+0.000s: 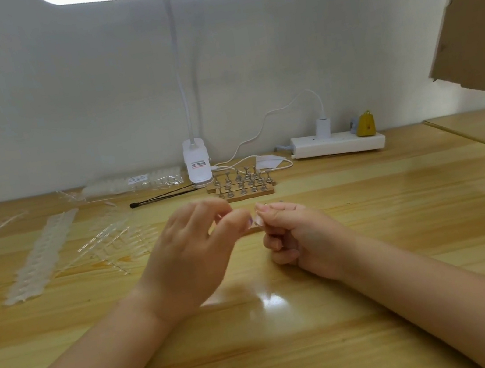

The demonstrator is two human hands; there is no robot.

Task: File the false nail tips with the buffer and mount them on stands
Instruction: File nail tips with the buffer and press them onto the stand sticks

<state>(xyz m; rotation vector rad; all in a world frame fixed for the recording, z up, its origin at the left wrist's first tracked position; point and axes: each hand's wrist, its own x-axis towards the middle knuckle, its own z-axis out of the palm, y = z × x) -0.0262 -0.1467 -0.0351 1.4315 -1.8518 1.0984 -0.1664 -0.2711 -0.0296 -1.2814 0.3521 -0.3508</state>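
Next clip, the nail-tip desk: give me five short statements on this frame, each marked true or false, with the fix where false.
1. The right hand pinches a clear nail tip between thumb and forefinger. True.
2. The left hand lies flat on the table. False: it is raised, its fingers curled toward the tip.
3. The stands sit on wooden bases behind the hands, near the clip lamp. True.
4. The power strip lies at the left end of the table. False: it lies at the back right, by the wall.
5. Strips of nail tips lie left of the hands. True.
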